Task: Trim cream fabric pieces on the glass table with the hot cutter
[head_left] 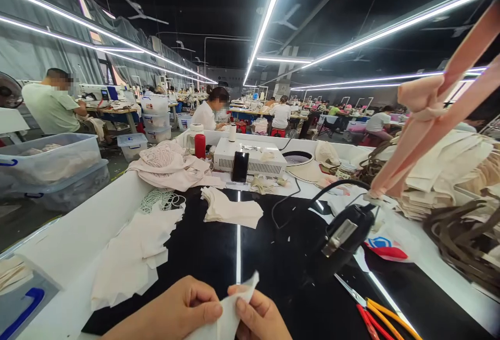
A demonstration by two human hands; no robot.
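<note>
Between my two hands, low in the head view, is a white fabric piece, one corner of it pointing up. My left hand pinches its left side between thumb and fingers. On the right edge, my right hand grips the same piece with thumb and fingertips. The lower part of the fabric runs out of the picture. Ahead on the black table surface lies a small stack of cream fabric pieces. To the left spreads a larger pile of cut cream pieces.
Scissors with orange and red handles lie at the right. A black device hangs there from pink fabric strips. A phone leans on a white box. Brown cords heap far right. Co-workers sit beyond the table.
</note>
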